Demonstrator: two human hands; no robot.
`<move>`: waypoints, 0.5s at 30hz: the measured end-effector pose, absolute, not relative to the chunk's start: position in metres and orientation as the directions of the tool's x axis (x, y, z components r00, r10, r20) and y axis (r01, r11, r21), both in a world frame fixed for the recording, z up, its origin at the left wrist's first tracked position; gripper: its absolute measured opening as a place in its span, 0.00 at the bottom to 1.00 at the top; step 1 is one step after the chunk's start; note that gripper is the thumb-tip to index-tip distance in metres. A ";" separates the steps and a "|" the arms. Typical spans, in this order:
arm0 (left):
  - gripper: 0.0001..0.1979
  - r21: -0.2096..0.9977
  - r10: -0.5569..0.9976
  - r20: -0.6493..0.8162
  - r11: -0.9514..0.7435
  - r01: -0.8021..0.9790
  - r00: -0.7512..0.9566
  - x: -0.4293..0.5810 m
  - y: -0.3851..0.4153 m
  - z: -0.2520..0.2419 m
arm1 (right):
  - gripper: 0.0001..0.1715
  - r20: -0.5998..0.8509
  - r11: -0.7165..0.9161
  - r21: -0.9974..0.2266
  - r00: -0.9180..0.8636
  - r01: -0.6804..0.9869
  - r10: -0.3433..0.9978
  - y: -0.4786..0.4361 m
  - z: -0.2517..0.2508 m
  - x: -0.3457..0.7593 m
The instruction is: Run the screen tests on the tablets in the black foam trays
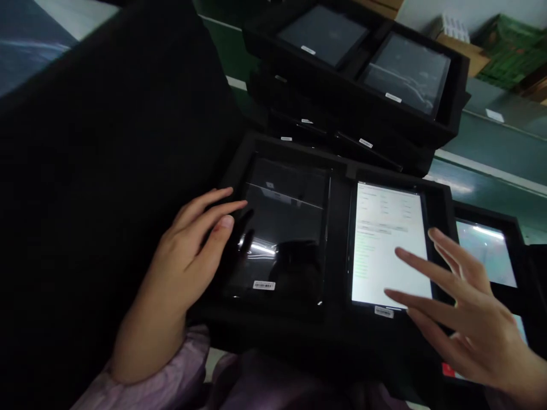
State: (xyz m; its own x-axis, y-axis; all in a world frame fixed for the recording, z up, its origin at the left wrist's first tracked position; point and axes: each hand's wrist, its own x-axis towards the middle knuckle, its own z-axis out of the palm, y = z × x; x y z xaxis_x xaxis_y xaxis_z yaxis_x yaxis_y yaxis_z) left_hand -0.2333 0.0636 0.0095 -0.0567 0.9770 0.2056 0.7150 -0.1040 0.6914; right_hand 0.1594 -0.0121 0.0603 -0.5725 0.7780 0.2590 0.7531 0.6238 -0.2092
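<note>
A black foam tray (pixel 342 171) lies in front of me with two tablets in it. The left tablet (pixel 284 228) has a dark screen and a small barcode label near its lower edge. The right tablet (pixel 387 239) is lit and shows a white page of text. My left hand (pixel 183 267) rests at the left edge of the dark tablet, fingers stretched out over its corner and holding nothing. My right hand (pixel 465 313) hovers over the lower right corner of the lit tablet, fingers spread and empty.
A stack of similar black trays (pixel 354 97) with dark tablets stands behind. Another tray with lit screens (pixel 487 250) sits to the right. A big black foam sheet (pixel 106 142) fills the left. Green crates (pixel 508 51) and cardboard boxes stand at the back right.
</note>
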 end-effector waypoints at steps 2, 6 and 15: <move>0.18 0.675 0.974 0.221 -0.109 0.729 -0.059 -0.233 0.065 0.009 | 0.21 0.199 0.599 -0.188 -0.567 0.778 0.799 -0.033 0.053 0.167; 0.17 0.653 0.967 0.251 -0.130 0.746 -0.052 -0.233 0.066 0.008 | 0.19 0.216 0.617 -0.164 -0.582 0.770 0.784 -0.044 0.038 0.170; 0.18 0.659 0.983 0.169 -0.055 0.750 -0.077 -0.228 0.068 0.015 | 0.23 0.320 0.430 -0.267 -0.342 0.862 0.884 -0.040 0.013 0.177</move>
State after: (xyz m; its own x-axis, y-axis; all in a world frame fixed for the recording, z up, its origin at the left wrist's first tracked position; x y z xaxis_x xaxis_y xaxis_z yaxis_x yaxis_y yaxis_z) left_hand -0.2276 0.0678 0.0151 -0.0766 0.9827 0.1688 0.7497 -0.0549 0.6595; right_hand 0.1766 -0.0403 0.0127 -0.3416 0.8839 0.3195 0.8624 0.4299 -0.2673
